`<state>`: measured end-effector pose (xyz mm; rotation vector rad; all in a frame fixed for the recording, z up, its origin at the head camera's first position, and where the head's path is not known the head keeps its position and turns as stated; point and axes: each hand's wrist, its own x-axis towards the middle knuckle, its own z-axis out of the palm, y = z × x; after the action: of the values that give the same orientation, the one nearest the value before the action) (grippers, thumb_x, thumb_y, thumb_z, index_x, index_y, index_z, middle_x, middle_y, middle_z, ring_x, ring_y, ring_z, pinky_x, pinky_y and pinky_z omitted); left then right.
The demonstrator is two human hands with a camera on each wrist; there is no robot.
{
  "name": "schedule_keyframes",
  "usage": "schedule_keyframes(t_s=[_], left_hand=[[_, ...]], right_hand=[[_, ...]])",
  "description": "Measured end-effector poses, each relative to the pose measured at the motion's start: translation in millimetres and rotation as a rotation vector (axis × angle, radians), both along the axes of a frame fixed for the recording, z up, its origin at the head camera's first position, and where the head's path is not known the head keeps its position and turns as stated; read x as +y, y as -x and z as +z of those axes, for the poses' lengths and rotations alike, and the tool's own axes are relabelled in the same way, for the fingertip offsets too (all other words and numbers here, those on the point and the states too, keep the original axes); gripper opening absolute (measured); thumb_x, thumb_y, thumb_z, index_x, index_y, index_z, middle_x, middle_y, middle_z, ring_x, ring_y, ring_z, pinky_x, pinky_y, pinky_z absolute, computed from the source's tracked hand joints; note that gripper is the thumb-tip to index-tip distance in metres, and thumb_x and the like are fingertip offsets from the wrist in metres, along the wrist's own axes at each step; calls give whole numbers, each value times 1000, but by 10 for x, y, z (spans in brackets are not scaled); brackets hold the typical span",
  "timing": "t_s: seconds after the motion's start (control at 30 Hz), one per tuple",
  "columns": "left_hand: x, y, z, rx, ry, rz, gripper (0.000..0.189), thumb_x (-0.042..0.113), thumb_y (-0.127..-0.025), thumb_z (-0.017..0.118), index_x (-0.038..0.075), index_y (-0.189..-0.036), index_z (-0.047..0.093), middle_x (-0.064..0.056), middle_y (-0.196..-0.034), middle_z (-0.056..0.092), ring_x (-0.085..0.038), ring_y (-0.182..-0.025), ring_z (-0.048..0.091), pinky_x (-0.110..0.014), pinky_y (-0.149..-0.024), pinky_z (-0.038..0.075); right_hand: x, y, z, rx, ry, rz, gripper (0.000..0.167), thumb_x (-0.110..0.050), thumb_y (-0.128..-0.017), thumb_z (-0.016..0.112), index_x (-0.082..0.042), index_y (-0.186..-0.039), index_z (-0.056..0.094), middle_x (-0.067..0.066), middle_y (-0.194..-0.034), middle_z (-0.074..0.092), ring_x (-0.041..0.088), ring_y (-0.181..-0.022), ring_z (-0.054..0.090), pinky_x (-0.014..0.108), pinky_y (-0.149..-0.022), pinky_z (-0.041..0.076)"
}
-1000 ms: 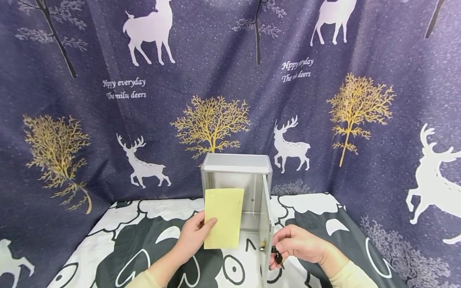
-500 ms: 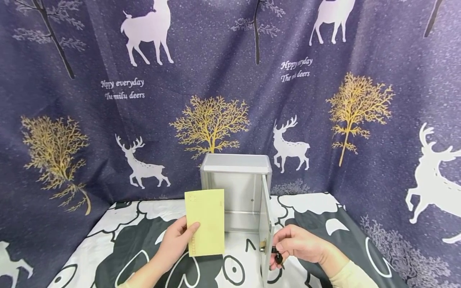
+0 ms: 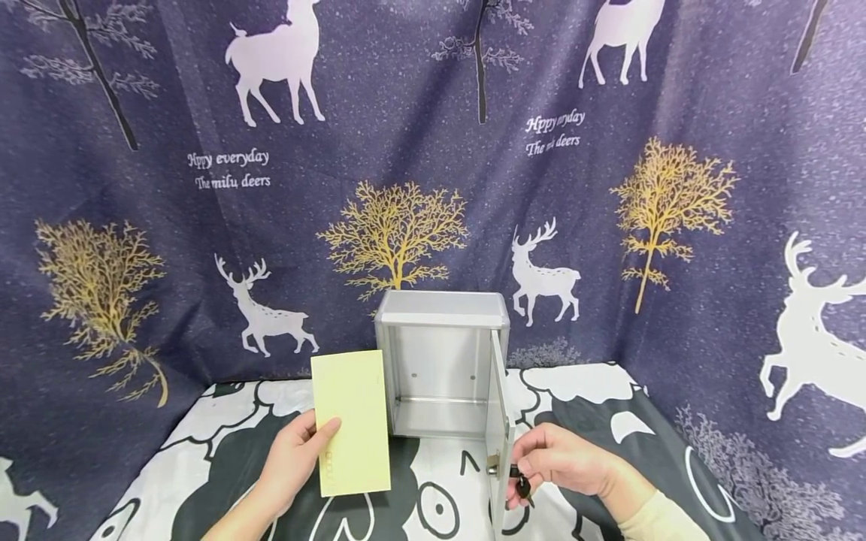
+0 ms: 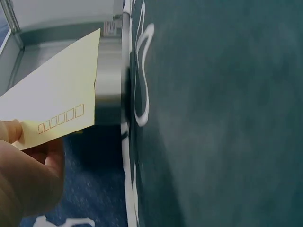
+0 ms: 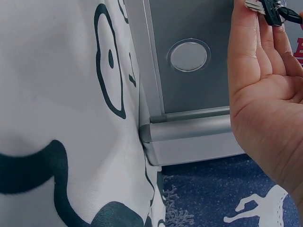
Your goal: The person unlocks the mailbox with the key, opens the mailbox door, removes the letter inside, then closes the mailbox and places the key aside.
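A yellow envelope [image 3: 357,421] stands upright in my left hand [image 3: 291,457], which pinches its left edge with the thumb on the front. In the left wrist view a row of small red boxes lines the envelope [image 4: 59,92] near its lower edge. To its right is a silver metal mailbox [image 3: 440,306] whose door [image 3: 499,421] is swung out toward me. My right hand [image 3: 564,460] is at the door's outer face, fingers on a black-headed key [image 3: 516,471] at the lock, with a second key [image 3: 524,488] dangling below. The right wrist view shows keys [image 5: 272,12] at the fingertips.
The mailbox stands on a black-and-white patterned cloth [image 3: 446,481], close to a dark blue curtain [image 3: 419,113] printed with deer and trees. Two small holes show in the mailbox's back wall [image 3: 443,361]. A round window [image 5: 188,56] shows on the door.
My left hand has moved left and slightly down with the envelope, from in front of the mailbox opening to beside it, uncovering the interior. My right hand and the door have stayed put.
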<state>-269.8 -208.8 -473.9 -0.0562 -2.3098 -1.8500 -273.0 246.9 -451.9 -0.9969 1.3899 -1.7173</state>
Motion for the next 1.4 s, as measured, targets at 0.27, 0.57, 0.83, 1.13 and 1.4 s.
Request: schedule_keyframes(t_s=[0.27,0.57,0.83,1.13,1.4], left_hand=[[-304,158,-49,-88,-15,55,36,31,-110,75,-3,-121,75,-11,-92,77,-23,-77,74,-34,-66,62],[-547,266,-143,-226,-7,47,38,29,-111,73,-6,-125,72,-8,-93,76,-26,-79,75,-41,-67,65],[-660,300,-200,-261,49,18,41,22,-113,68,-15,-132,66,-12,-95,74,-26,-77,76,-44,-65,67],[-769,322,-263,-302,125,40,38,19,-109,71,-16,-122,66,-14,-86,72,-26,-69,75,-44,-59,67],[-845,345,-314,-333,295,34,33,20,-104,76,-11,-112,65,-13,-79,68,-21,-59,69,-35,-52,62]], right_hand=[[-7,-11,7,-4,5,-1,40,2,-105,49,40,-105,37,13,-106,83,27,-101,82,40,-91,66],[1,-5,2,2,2,-5,38,3,-105,49,39,-104,39,13,-106,83,27,-101,82,40,-91,66],[0,-9,14,-9,-9,-10,41,2,-105,50,41,-106,38,13,-106,83,26,-101,83,38,-90,66],[-5,-6,6,-3,-9,-9,40,2,-105,50,40,-105,37,13,-106,83,26,-101,82,39,-90,66],[-12,1,-11,-11,-1,-3,40,2,-105,50,40,-104,36,13,-106,83,26,-101,82,39,-90,66]])
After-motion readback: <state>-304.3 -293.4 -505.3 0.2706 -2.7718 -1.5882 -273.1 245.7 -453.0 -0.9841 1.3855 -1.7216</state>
